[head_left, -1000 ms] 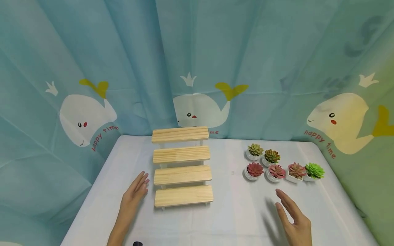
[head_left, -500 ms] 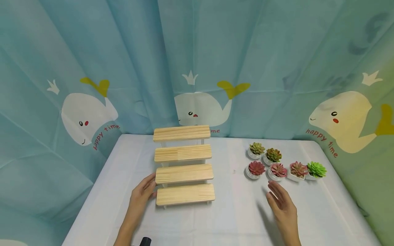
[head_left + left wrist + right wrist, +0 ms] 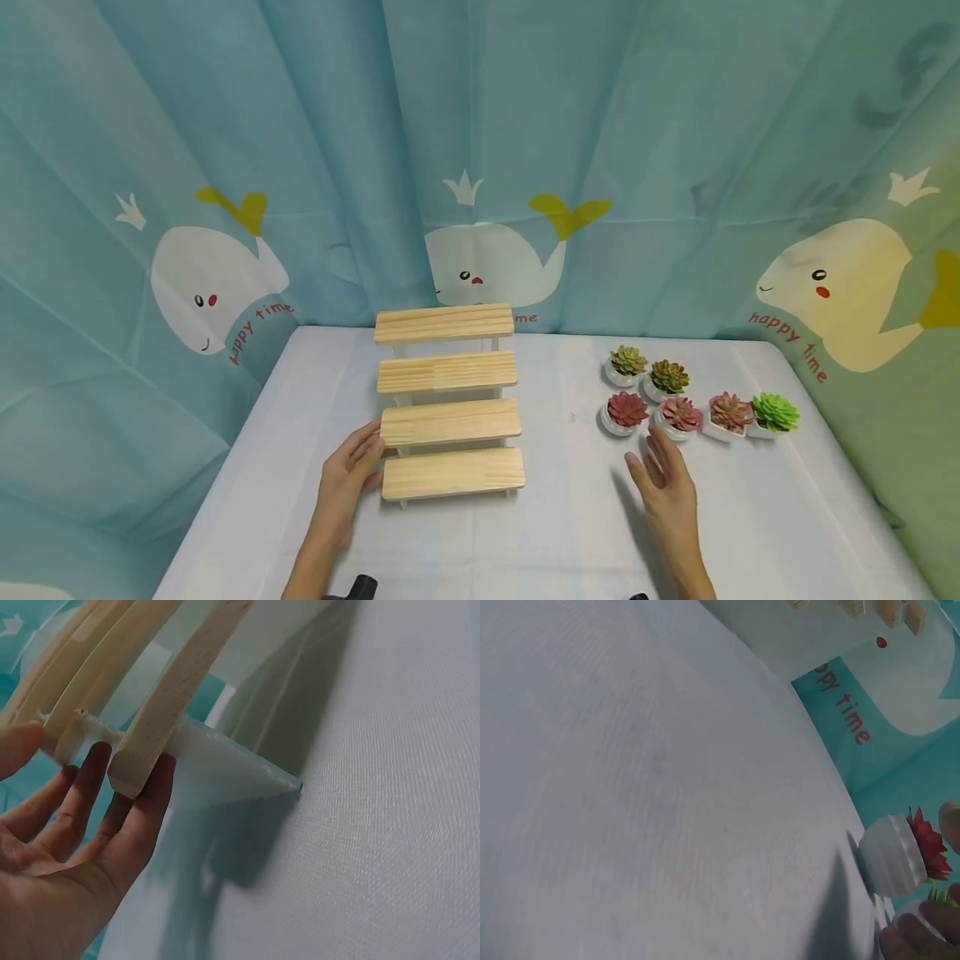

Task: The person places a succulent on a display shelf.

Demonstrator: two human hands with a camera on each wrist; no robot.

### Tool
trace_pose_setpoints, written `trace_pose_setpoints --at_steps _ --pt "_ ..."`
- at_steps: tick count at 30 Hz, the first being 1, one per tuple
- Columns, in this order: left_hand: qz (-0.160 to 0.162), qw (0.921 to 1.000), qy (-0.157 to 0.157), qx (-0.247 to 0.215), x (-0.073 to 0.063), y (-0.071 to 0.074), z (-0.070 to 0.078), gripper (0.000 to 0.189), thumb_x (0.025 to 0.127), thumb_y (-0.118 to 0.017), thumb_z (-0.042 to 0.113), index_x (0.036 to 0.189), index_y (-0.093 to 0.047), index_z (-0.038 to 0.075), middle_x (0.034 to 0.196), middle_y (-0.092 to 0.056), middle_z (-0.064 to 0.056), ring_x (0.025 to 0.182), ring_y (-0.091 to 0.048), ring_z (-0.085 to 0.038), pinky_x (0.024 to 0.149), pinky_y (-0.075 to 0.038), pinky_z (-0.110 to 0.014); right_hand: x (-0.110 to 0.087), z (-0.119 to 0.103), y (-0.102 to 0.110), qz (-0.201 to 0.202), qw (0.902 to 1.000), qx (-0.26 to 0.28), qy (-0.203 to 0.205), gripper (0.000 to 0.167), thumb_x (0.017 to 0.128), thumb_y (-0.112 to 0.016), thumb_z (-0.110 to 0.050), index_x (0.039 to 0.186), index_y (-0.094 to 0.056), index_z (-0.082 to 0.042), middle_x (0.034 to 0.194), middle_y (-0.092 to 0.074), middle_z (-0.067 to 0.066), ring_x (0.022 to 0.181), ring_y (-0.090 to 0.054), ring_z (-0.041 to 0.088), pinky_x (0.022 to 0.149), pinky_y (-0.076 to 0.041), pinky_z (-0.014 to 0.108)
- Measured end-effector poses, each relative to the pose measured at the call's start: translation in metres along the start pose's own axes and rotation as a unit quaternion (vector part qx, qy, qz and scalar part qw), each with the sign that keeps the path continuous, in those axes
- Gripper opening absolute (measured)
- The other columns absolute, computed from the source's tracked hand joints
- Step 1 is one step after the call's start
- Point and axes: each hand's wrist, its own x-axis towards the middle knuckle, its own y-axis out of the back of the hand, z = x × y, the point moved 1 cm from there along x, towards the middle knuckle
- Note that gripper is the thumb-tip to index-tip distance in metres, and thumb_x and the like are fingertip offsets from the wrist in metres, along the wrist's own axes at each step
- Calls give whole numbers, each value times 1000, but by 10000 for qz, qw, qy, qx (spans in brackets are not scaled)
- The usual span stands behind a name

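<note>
A four-tier wooden display stand point(image 3: 453, 473) with pale, translucent side supports stands left of centre in the head view. My left hand point(image 3: 345, 479) holds its left side by the lower tiers; in the left wrist view the fingers point(image 3: 154, 799) bend against the ends of the boards. On the right, my right hand point(image 3: 670, 487) reaches over the table with fingers apart and nothing in them. Just beyond its fingertips are a dark red succulent point(image 3: 627, 408) in a round white pot and a pink succulent point(image 3: 681, 413). The right wrist view shows the white pot point(image 3: 892, 859) beside the fingers.
Behind these stand an olive-green succulent point(image 3: 628, 361) and a brownish-green one point(image 3: 669, 377). Further right are a pinkish-brown succulent point(image 3: 730, 411) and a bright green one point(image 3: 776, 412). A white cloth covers the table point(image 3: 555, 533); a blue whale-print curtain point(image 3: 337, 167) hangs behind.
My left hand has moved right, from beside the stand to contact with its left side. My right hand has moved left and forward, toward the red and pink succulents.
</note>
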Motion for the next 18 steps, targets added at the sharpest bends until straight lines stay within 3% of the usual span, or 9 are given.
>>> trace_pose_setpoints --at_steps 4,13,18 --pt "60 10000 -23 -25 1 0 0 52 106 -61 35 153 -50 13 146 -61 -12 109 -66 3 84 -56 -21 7 2 -6 -93 9999 -63 -79 77 99 -71 -10 163 -29 -4 167 -35 21 155 -35 39 111 -37 6" --pt "103 9998 -93 -165 4 -4 -2 49 105 -63 29 150 -54 12 141 -63 -14 108 -68 -2 85 -58 -22 14 1 -16 -127 9998 -134 25 86 98 -73 -12 166 -20 -4 170 -26 26 157 -29 41 122 -30 19" --pt "148 9997 -90 -166 5 -6 -2 50 104 -65 30 150 -54 12 145 -61 -16 108 -68 -1 84 -58 -22 19 2 -22 48 9997 -160 189 86 95 -76 -9 164 -25 -4 168 -31 26 157 -31 39 121 -32 20"
